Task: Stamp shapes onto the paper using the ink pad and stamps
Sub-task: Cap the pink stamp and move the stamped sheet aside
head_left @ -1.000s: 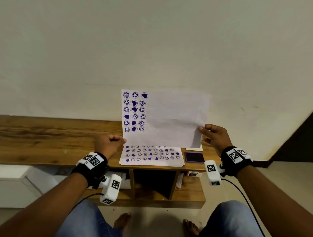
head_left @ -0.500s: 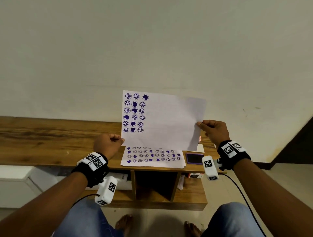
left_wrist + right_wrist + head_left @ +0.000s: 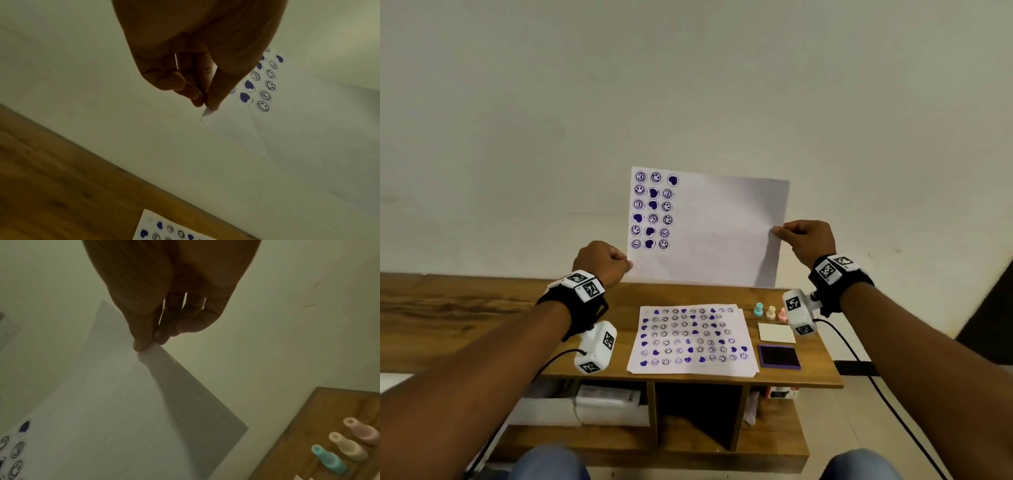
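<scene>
I hold a white sheet of paper (image 3: 722, 236) upright in the air before the wall, with purple smileys and hearts stamped down its left side. My left hand (image 3: 604, 262) pinches its lower left corner (image 3: 206, 113). My right hand (image 3: 804, 240) pinches its right edge (image 3: 152, 352). On the wooden table lie a stack of fully stamped sheets (image 3: 691, 337), a purple ink pad (image 3: 779, 356), and three stamps: teal (image 3: 758, 309), cream (image 3: 771, 312) and pink (image 3: 782, 314). The same stamps (image 3: 329, 459) show in the right wrist view.
A small white card (image 3: 775, 332) lies between the stamps and the ink pad. The wooden table (image 3: 482, 308) runs along a plain wall, with shelves below holding white packets (image 3: 606, 404). My knees are at the bottom edge.
Both hands have lifted the sheet higher, off the table. The stamps, card and whole stack below have come into sight.
</scene>
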Action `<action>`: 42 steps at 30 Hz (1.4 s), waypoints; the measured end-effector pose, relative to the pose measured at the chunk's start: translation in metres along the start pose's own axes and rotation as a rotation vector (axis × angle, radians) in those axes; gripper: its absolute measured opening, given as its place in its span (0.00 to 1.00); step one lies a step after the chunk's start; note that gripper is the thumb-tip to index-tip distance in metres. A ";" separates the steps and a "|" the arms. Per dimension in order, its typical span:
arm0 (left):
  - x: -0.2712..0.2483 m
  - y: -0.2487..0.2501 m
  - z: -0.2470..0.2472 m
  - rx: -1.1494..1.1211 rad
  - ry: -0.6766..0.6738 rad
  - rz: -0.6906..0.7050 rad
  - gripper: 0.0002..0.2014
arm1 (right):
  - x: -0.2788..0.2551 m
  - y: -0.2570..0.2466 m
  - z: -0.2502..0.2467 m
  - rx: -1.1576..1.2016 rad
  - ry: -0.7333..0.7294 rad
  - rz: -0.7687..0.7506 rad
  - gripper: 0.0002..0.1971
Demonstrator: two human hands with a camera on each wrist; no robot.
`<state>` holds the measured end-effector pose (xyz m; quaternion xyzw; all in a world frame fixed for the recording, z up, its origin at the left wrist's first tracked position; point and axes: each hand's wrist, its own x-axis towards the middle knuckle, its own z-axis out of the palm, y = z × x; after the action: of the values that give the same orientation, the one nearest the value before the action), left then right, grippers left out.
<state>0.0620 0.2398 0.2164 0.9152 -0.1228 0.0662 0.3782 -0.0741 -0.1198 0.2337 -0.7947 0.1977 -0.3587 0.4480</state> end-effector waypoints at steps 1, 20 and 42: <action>0.002 0.002 -0.001 0.026 -0.001 0.002 0.05 | 0.003 -0.002 0.001 -0.014 0.001 0.000 0.09; -0.008 0.020 0.000 0.206 0.004 0.078 0.06 | 0.002 -0.018 -0.013 -0.147 0.043 -0.033 0.11; -0.010 0.023 0.007 0.240 -0.012 0.113 0.06 | -0.001 -0.012 -0.022 -0.161 0.049 -0.056 0.10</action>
<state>0.0467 0.2210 0.2247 0.9458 -0.1677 0.0961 0.2610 -0.0911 -0.1248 0.2509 -0.8244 0.2148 -0.3732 0.3673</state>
